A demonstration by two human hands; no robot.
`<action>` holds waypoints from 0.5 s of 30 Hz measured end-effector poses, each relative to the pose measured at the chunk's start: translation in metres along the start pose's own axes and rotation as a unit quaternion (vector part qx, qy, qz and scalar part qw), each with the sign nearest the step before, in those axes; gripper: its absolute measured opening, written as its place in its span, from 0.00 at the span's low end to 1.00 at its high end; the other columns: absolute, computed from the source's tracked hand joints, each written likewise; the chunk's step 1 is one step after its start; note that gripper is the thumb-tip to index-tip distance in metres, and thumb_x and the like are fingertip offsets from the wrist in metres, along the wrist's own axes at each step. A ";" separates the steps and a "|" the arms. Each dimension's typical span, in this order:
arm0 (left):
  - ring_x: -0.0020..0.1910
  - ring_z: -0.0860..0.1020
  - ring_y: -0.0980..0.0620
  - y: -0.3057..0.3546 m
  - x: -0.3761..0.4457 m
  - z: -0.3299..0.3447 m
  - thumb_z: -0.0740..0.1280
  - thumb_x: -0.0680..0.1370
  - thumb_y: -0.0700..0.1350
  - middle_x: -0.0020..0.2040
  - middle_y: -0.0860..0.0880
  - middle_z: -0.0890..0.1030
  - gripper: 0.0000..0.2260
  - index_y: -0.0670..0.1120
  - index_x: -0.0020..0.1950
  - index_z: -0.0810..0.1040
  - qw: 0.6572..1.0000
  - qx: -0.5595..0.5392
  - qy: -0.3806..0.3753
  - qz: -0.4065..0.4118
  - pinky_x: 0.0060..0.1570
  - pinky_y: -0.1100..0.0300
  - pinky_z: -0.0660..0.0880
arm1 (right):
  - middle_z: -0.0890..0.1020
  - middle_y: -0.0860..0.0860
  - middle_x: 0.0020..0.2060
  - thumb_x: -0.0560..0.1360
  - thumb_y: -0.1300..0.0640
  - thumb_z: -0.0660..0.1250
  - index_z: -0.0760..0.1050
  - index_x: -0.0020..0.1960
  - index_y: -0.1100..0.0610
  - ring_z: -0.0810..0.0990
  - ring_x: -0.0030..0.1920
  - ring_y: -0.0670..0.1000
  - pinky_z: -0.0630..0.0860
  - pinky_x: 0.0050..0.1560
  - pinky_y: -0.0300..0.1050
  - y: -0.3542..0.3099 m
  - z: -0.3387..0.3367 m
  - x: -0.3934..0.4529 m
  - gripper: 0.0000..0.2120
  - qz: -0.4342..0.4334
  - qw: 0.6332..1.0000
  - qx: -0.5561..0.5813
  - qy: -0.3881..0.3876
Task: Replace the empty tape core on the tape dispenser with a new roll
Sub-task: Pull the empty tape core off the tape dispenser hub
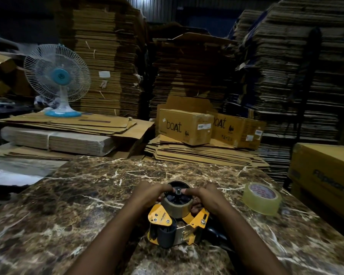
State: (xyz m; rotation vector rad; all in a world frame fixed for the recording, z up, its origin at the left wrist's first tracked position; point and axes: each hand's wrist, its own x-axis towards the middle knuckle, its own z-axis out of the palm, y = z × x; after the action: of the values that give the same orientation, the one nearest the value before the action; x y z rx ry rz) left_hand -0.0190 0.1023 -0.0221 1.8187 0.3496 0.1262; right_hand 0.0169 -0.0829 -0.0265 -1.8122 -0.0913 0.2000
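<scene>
Yellow tape dispenser (177,225) lies on the marble desk (87,195) between both hands. Left hand (149,195) and right hand (208,197) grip its empty tape core (178,207), thumbs pressing the hub. Clear new roll (262,198) sits right of the right hand.

Glossy veined marble tabletop (87,195), painted yellow metal dispenser (159,215), dull, probably cardboard core (177,208), shiny clear tape roll (262,203).

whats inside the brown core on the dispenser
Inside the empty core sits the dispenser's black spoked hub with a small centre pin. Both hands, left and right, press thumbs onto it and cover its sides; the hub's lower part is hidden.
</scene>
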 end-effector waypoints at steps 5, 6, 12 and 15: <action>0.44 0.81 0.48 -0.002 0.005 -0.001 0.78 0.65 0.45 0.49 0.42 0.83 0.18 0.37 0.50 0.82 0.999 -0.029 -0.024 -0.024 0.47 0.53 0.80 | 0.82 0.60 0.40 0.72 0.54 0.75 0.78 0.53 0.68 0.80 0.25 0.49 0.76 0.28 0.40 -0.002 -0.002 -0.003 0.18 0.003 0.999 -0.031 -0.015; 0.44 0.81 0.48 -0.002 0.004 -0.001 0.78 0.66 0.44 0.49 0.41 0.83 0.17 0.37 0.49 0.81 0.999 -0.033 -0.027 -0.028 0.45 0.54 0.79 | 0.83 0.60 0.39 0.72 0.54 0.74 0.79 0.54 0.69 0.80 0.25 0.48 0.76 0.27 0.39 -0.002 -0.001 -0.002 0.19 0.005 0.999 -0.037 -0.019; 0.43 0.80 0.44 -0.003 0.007 -0.002 0.77 0.66 0.45 0.45 0.41 0.82 0.15 0.43 0.46 0.75 0.998 -0.034 -0.043 -0.042 0.44 0.54 0.76 | 0.84 0.58 0.34 0.70 0.50 0.76 0.76 0.58 0.71 0.82 0.30 0.54 0.78 0.34 0.46 -0.001 0.000 0.008 0.28 0.043 0.997 -0.060 -0.034; 0.42 0.81 0.48 -0.003 0.007 -0.001 0.75 0.69 0.44 0.46 0.43 0.82 0.11 0.43 0.45 0.77 0.997 -0.029 -0.045 -0.048 0.37 0.58 0.76 | 0.84 0.58 0.34 0.70 0.49 0.75 0.75 0.59 0.71 0.81 0.29 0.53 0.78 0.34 0.45 -0.002 0.001 0.010 0.29 0.052 0.995 -0.071 -0.044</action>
State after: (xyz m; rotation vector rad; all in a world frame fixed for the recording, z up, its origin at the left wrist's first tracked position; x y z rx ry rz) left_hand -0.0130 0.1064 -0.0256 1.7411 0.3651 -0.0116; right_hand 0.0261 -0.0795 -0.0261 -1.9515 -0.0748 0.3547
